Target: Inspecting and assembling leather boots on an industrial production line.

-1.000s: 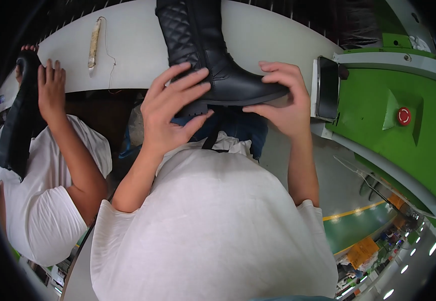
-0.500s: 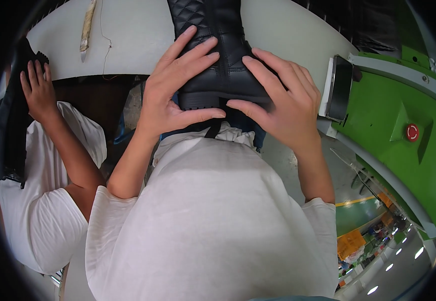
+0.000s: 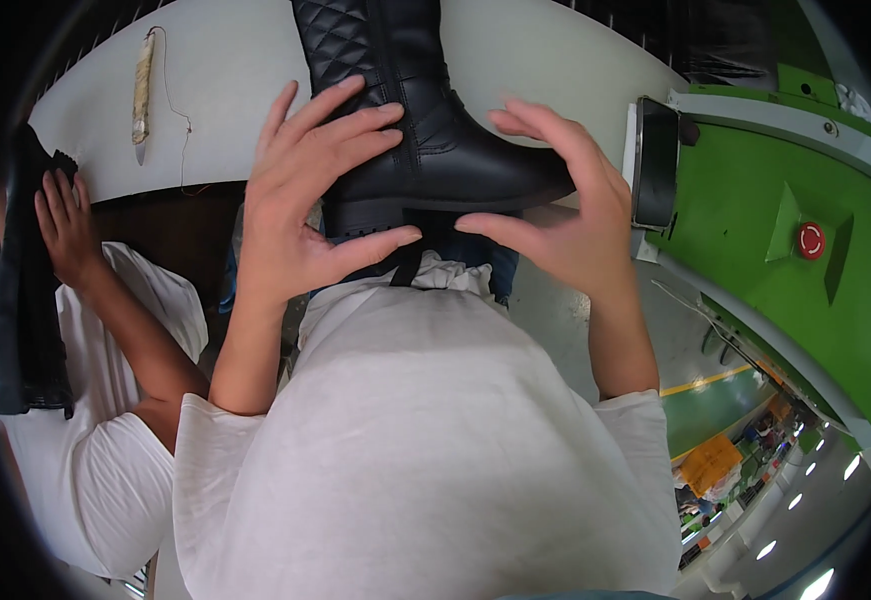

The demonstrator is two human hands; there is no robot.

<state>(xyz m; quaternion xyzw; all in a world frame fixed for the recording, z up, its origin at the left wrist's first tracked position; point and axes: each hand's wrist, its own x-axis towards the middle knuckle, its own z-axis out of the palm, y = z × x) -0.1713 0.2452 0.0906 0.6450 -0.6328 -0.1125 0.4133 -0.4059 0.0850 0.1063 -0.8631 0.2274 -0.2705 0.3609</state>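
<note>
A black boot with a quilted shaft lies on its side across the table's near edge, its toe pointing right and its sole facing me. My left hand rests over the heel end, fingers spread across the ankle and thumb along the heel, holding it. Around the toe, my right hand is curved with fingers and thumb wide apart. Its fingertips hover above the boot's upper and its thumb is below the sole. Whether the right palm touches the toe I cannot tell.
The pale table carries a knife with a wrapped handle and a thin thread. At left, a co-worker's hand touches another black boot. A green machine with a red button stands at right.
My right fingers have come off the boot's upper and spread, so the toe now shows. In the picture the boot and my left hand sit further left; the view itself has shifted slightly.
</note>
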